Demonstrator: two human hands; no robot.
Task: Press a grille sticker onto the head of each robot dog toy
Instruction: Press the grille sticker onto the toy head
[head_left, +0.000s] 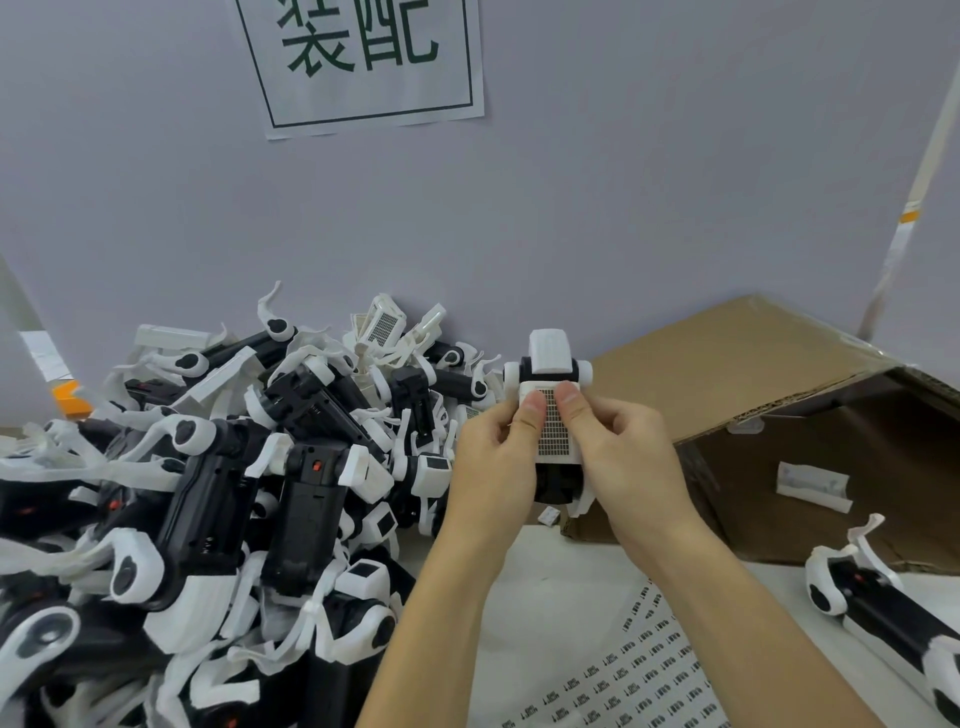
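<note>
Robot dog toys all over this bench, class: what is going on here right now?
A person holds one robot dog toy up in both hands above the table. The left hand and right hand grip its sides while both thumbs press on the grille sticker on its head. A big pile of toys lies to the left, one toy lies at the right by an open cardboard box, and a printed label sheet lies below the arms.

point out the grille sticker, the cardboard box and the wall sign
grille sticker (555, 431), head view, on its dark grid between the two thumbs
cardboard box (727, 358), head view, on its raised brown flap
wall sign (363, 57), head view, on the printed characters of the white sheet
</note>
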